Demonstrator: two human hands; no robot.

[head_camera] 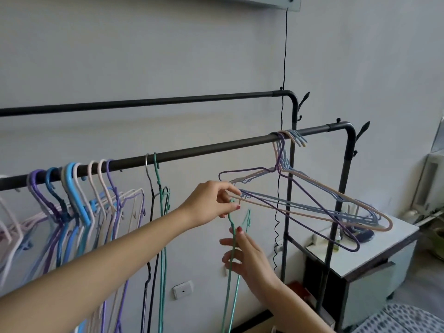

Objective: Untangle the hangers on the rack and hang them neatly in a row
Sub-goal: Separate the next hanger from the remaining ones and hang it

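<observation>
At centre frame, the left hand (216,200) pinches the corner of a tangled cluster of purple, blue and beige wire hangers (312,200) hooked on the front black metal rail (216,150), steadying it. Below, the right hand (247,255) grips a loose green wire hanger (230,272), seemingly freeing it.

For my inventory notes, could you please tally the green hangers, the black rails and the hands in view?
Green hangers: 2
Black rails: 2
Hands, left and right: 2
Total: 6
</observation>
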